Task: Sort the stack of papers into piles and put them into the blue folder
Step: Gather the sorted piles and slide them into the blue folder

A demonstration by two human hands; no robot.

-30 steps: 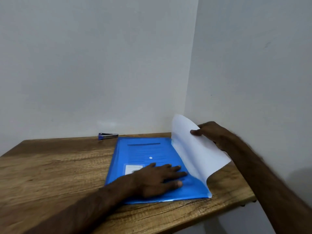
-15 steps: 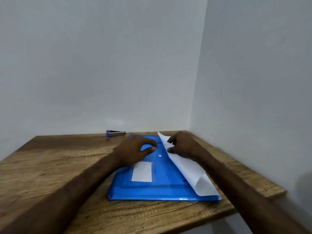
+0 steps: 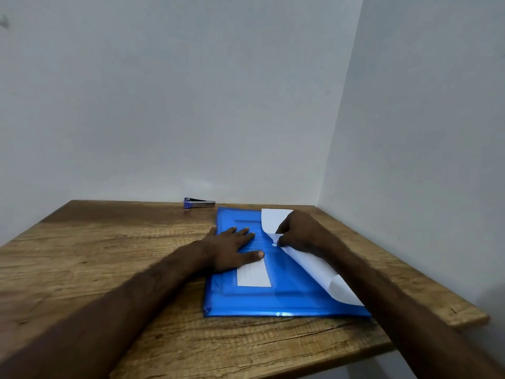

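Under the flat, spread left hand (image 3: 232, 247) lies the blue plastic envelope folder (image 3: 287, 299) on the wooden table (image 3: 109, 255), while just beside it the right hand (image 3: 300, 233) pinches the white flap (image 3: 314, 272) near the round snap stud (image 3: 274, 244), apparently closing up, which next calls for a firm press.

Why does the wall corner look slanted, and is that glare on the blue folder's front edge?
Head view: the wide lens leans the wall corner and makes the forearms loom. Head view: yes, a glint sits on the blue folder at its near edge. Head view: soft light, faint shadows; the left hand and the right hand on the white flap look fairly sharp.
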